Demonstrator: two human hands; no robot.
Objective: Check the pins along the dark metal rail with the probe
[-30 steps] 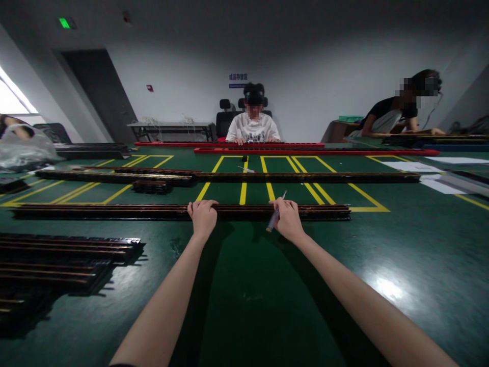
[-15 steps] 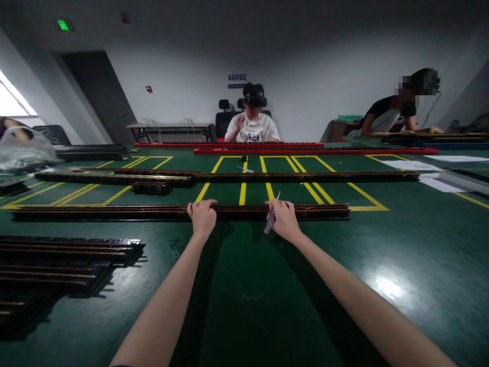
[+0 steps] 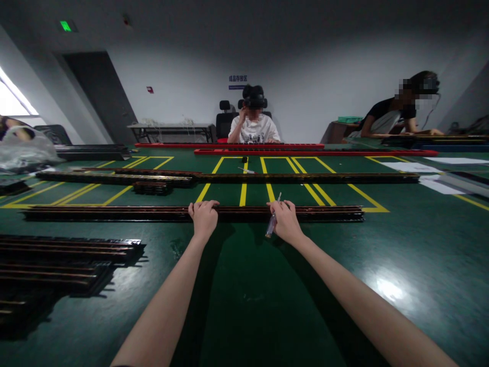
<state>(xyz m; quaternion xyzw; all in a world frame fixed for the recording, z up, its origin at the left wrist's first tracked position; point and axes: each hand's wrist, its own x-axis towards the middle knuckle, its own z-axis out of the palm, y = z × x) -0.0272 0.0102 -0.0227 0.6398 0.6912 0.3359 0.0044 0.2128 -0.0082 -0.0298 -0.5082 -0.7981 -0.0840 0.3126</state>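
Note:
A long black rail with copper-coloured strips [image 3: 114, 213] lies crosswise on the green table in front of me. My left hand [image 3: 204, 216] is closed over it left of its middle, fingers curled on the far edge. Further right, my right hand [image 3: 286, 219] also grips the rail, fingertips over its top. Tucked in that same hand is a small screwdriver [image 3: 271, 226] with a clear handle, its thin shaft pointing up and away from me. The parts of the rail under both hands are hidden.
More dark rails [image 3: 69, 250] are stacked at the near left. Beyond mine lies another long rail [image 3: 305, 178], with a short dark piece [image 3: 152, 188] beside it. Red rails [image 3: 317, 152] cross the far side, where a person in white [image 3: 254, 130] sits. Another person [image 3: 389, 114] leans at right.
The rail has slid a little to the right. Both my hands have kept hold of it, the screwdriver still in the right one. The person opposite has raised a hand to their head.

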